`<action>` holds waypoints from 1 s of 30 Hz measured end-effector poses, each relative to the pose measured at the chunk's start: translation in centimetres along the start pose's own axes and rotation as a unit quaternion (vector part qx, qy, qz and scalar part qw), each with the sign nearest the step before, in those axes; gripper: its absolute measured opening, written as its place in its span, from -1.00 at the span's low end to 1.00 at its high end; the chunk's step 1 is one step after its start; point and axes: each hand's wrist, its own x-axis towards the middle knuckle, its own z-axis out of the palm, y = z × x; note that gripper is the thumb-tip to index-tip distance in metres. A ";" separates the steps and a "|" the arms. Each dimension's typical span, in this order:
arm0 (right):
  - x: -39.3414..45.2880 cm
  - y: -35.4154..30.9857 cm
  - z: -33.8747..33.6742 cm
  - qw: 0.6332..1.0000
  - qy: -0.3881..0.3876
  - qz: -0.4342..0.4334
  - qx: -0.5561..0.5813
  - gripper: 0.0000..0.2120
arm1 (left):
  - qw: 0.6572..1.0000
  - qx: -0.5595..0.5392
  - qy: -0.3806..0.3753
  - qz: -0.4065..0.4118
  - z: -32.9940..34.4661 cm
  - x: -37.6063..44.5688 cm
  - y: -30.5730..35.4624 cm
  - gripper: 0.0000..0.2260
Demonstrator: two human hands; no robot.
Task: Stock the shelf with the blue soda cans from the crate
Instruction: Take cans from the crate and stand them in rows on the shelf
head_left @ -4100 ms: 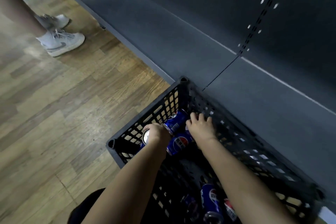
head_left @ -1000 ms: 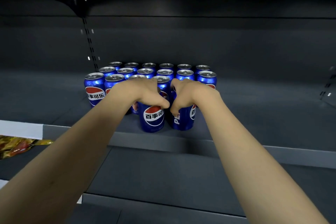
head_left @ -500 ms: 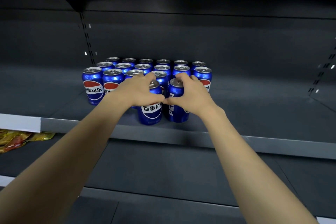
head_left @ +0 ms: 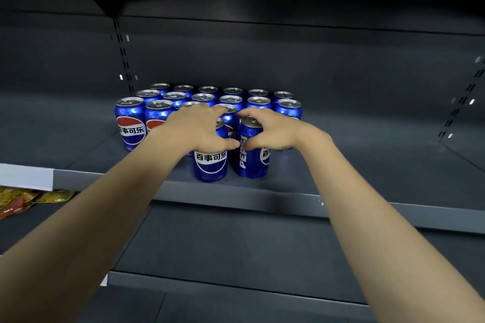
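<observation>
Both arms reach in from the bottom corners of the frame to the middle shelf (head_left: pixel 367 165). The left hand (head_left: pixel 195 130) is curled over the top of a blue can (head_left: pixel 210 162) standing upright close to the shelf's front lip, a little left of centre. The right hand (head_left: pixel 270 130) wraps its fingers round the top of a second can (head_left: pixel 252 158), also upright, just beside the first with a narrow dark gap between them. The two thumbs nearly meet over that gap.

Behind them, toward the centre of the frame, stands a block of cans (head_left: pixel 210 98) in rows, packed tight and running back toward the rear wall. To the right of the block the shelf floor lies bare out to the slotted upright (head_left: pixel 462 102) at the right edge; a narrower bare strip lies to the left. At the far left edge, one level down, lie some yellow snack bags (head_left: pixel 23 200).
</observation>
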 end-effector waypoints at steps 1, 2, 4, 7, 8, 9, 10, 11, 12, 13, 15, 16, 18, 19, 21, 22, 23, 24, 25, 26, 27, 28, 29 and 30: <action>0.0 0.1 0.3 1.000 0.015 -0.005 0.013 -0.33 | 1.000 0.010 0.001 0.002 0.2 0.0 0.3 -0.25; -0.1 0.2 0.5 0.999 0.030 -0.010 0.022 -0.36 | 1.000 0.021 0.007 0.003 0.4 -0.1 0.5 -0.25; -0.4 0.2 0.6 0.998 0.054 -0.022 0.020 -0.39 | 0.999 0.032 0.034 0.005 0.7 -0.2 0.8 -0.30; -0.9 0.2 0.4 0.997 0.072 -0.029 0.010 -0.39 | 0.998 0.014 0.058 0.015 0.4 -0.4 1.0 -0.39; -1.1 0.3 0.2 0.997 0.077 -0.026 0.013 -0.40 | 0.998 0.009 0.053 0.020 0.2 -0.4 1.1 -0.38; -1.4 0.4 0.0 0.996 0.085 -0.024 0.018 -0.42 | 0.998 0.005 0.048 0.026 0.0 -0.5 1.4 -0.37; -1.6 0.6 -0.3 0.995 0.094 -0.020 0.023 -0.44 | 0.998 -0.001 0.046 0.034 -0.3 -0.5 1.7 -0.36; -1.8 0.7 -0.6 0.994 0.103 -0.015 0.025 -0.46 | 0.998 -0.011 0.048 0.044 -0.5 -0.5 2.1 -0.36; -2.1 0.8 -1.0 0.993 0.113 -0.011 0.022 -0.47 | 0.997 -0.022 0.053 0.055 -0.7 -0.5 2.5 -0.38; -2.3 0.9 -1.4 0.992 0.123 -0.005 0.019 -0.47 | 0.996 -0.032 0.061 0.063 -0.9 -0.4 3.0 -0.40; -2.4 1.2 -2.1 0.989 0.145 0.018 0.015 -0.44 | 0.993 -0.044 0.074 0.078 -1.3 0.0 3.9 -0.41; -2.4 1.4 -2.4 0.987 0.157 0.031 0.012 -0.42 | 0.992 -0.044 0.078 0.088 -1.5 0.4 4.3 -0.40; -2.4 1.8 -2.9 0.982 0.180 0.059 0.012 -0.41 | 0.990 -0.042 0.076 0.107 -1.7 1.1 5.1 -0.35; -2.4 1.9 -3.0 0.979 0.189 0.072 0.016 -0.40 | 0.989 -0.044 0.071 0.118 -1.8 1.6 5.4 -0.34; -2.4 2.2 -3.3 0.976 0.192 0.096 0.025 -0.38 | 0.987 -0.045 0.056 0.141 -1.6 2.4 5.8 -0.34; -2.5 2.4 -3.4 0.976 0.189 0.107 0.026 -0.38 | 0.987 -0.042 0.046 0.150 -1.4 2.8 5.9 -0.36; -2.4 2.5 -3.4 0.976 0.184 0.118 0.021 -0.38 | 0.986 -0.041 0.038 0.157 -1.2 3.2 6.0 -0.37; -2.4 2.7 -3.4 0.975 0.179 0.129 0.015 -0.39 | 0.986 -0.041 0.031 0.161 -1.0 3.6 6.0 -0.38; -2.3 2.9 -3.3 0.975 0.175 0.139 0.010 -0.40 | 0.985 -0.045 0.025 0.164 -0.7 3.9 6.0 -0.40; -2.1 3.0 -3.2 0.974 0.171 0.148 0.009 -0.42 | 0.985 -0.049 0.020 0.166 -0.5 4.3 5.9 -0.40; -2.1 3.2 -3.2 0.973 0.169 0.155 0.011 -0.44 | 0.984 -0.051 0.014 0.168 -0.4 4.7 5.9 -0.41; -1.9 3.3 -3.2 0.973 0.168 0.159 0.011 -0.46 | 0.984 -0.050 0.009 0.170 -0.2 5.1 5.9 -0.41; -1.8 3.4 -3.2 0.972 0.169 0.161 0.010 -0.48 | 0.984 -0.049 0.005 0.173 0.0 5.5 5.8 -0.41; -1.7 3.5 -3.3 0.972 0.171 0.161 0.008 -0.50 | 0.983 -0.047 0.002 0.177 0.2 5.8 5.8 -0.40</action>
